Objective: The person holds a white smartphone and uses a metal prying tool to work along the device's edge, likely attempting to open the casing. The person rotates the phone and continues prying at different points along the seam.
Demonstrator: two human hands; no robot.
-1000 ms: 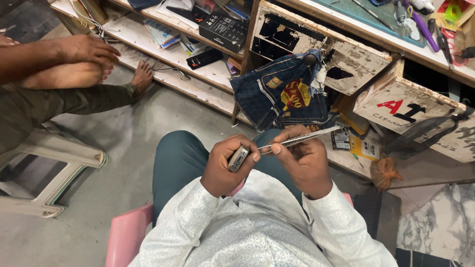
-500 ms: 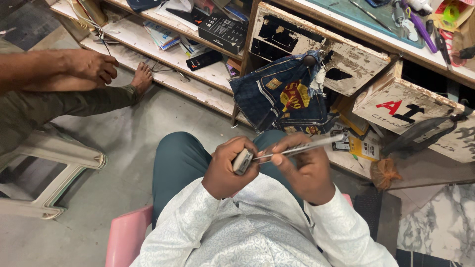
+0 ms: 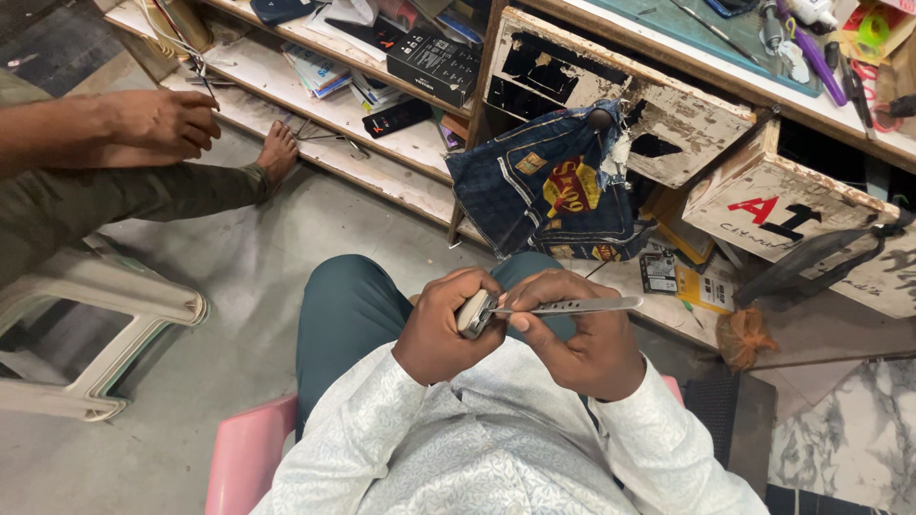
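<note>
Your long, thin metal tweezers lie almost level over your lap, with the long axis going from left to right; the tips point to the left, into the small grey rectangular device, and the free end points to the right. Your right hand is clenched around the tweezers near the tips, thumb and first fingers pinching them. Your left hand is closed around the small device, fingers curled over its top (most of the device is hidden, so its own direction I cannot tell). The two hands are touching each other, above your teal trouser leg.

A little farther, a dark blue denim cloth with coloured patches hangs from the worn white wooden drawer. To the left, another person's hand rests on a knee, well apart from your hands, above a pale plastic chair.
</note>
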